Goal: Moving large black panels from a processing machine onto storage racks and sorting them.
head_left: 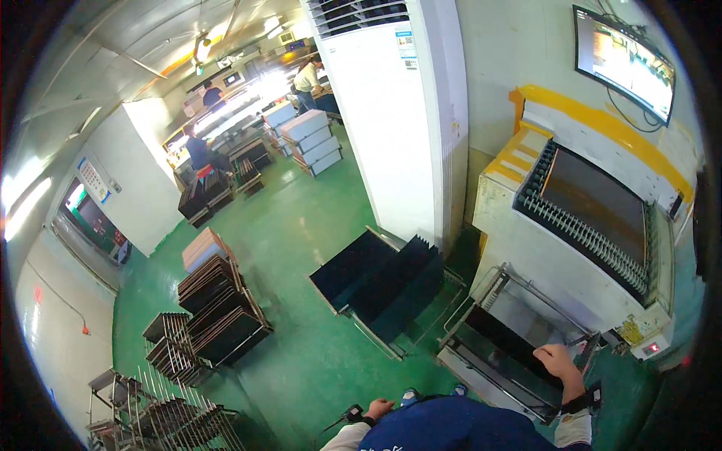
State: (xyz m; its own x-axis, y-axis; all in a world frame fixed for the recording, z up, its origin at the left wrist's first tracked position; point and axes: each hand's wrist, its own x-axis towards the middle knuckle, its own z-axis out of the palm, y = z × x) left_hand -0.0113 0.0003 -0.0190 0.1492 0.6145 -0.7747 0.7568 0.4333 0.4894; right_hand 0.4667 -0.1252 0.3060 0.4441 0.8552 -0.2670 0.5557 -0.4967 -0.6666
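At the lower right, my right hand [558,361] is closed at the upper edge of a dark flat panel [505,337]. The panel sits in a metal-framed rack [481,370], and its lower part is hidden inside the frame. My fingertips look pinched on that edge, though the hand hides the contact itself. Low in front of my body, my left hand [380,408] hangs with its fingers curled together and nothing visible in them. Dark bands circle both wrists.
Right of the rack stands a white machine [504,225] with a toothed conveyor [587,225]. Dark panels in another rack [391,286] are by a tall white air conditioner [391,128]. Loaded racks [222,308] stand left; people [307,79] work far back.
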